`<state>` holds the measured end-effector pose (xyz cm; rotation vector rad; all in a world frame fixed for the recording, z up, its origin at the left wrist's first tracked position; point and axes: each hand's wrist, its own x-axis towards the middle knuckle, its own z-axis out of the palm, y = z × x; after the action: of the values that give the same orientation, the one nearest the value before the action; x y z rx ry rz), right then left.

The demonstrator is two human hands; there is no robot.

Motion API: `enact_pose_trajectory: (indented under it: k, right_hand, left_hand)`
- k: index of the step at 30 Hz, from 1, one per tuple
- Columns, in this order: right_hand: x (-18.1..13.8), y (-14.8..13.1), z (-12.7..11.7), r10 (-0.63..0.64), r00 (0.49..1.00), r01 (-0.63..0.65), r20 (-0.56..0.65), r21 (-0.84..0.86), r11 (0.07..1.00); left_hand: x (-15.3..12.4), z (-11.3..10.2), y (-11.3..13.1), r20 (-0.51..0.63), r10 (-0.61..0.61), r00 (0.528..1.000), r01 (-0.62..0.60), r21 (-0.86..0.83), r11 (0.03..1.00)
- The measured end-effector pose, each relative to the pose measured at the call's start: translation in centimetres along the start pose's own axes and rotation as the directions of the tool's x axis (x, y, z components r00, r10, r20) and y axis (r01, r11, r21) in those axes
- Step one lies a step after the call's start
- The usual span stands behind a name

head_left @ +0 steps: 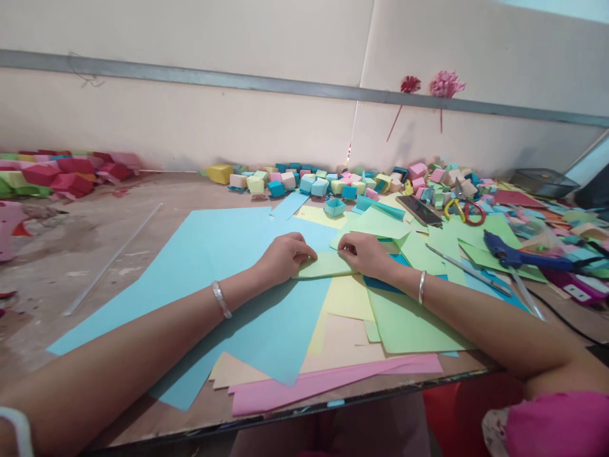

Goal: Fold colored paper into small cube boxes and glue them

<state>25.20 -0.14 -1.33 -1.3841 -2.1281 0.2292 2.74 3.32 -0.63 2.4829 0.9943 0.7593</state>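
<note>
At the dial's centre, my left hand (284,259) and right hand (364,252) each pinch a pale green paper strip (324,265), flat and apparently unfinished (small paper boxes (319,186), already formed, line twelve o'clock).

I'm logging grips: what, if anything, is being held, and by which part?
A pale green paper strip: the left hand holds it near its left end, the right hand near its right.
</note>
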Motion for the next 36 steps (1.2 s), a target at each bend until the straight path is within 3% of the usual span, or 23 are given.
enact_pose_trajectory:
  k: [5, 8, 11, 16, 22, 27, 36]
  right_hand:
    - [0.2, 0.0, 0.0, -0.007, 1.000, 0.007, 0.017, 0.003, 1.000]
    - [0.3, 0.0, 0.0, -0.016, 1.000, 0.016, 0.025, 0.008, 1.000]
    - [0.3, 0.0, 0.0, -0.022, 0.999, 0.021, 0.027, 0.015, 1.000]
    - [0.3, 0.2, 0.0, -0.030, 0.999, 0.030, 0.031, 0.017, 0.999]
    - [0.3, 0.3, 0.1, -0.035, 0.999, 0.034, 0.036, 0.007, 0.999]
    - [0.3, 0.2, 0.1, -0.031, 0.999, 0.031, 0.040, 0.006, 0.999]
    - [0.1, 0.4, 0.1, -0.029, 0.999, 0.029, 0.039, 0.009, 1.000]
  left_hand:
    - [0.5, -0.5, 0.5, 0.072, 0.194, 0.978, -0.206, 0.243, 0.948]
    - [0.7, -0.6, 1.0, 0.176, 0.234, 0.956, -0.275, 0.265, 0.924]
    - [0.6, -0.5, 1.3, 0.223, 0.193, 0.955, -0.242, 0.217, 0.946]
    - [0.3, 0.3, 1.6, 0.175, 0.159, 0.972, -0.202, 0.262, 0.944]
    - [0.4, 1.1, 2.6, 0.053, -0.097, 0.994, 0.082, 0.238, 0.968]
    - [0.4, 1.6, 2.7, -0.031, -0.192, 0.981, 0.195, 0.224, 0.955]
    - [0.4, 1.6, 2.5, -0.008, -0.155, 0.988, 0.153, 0.232, 0.961]
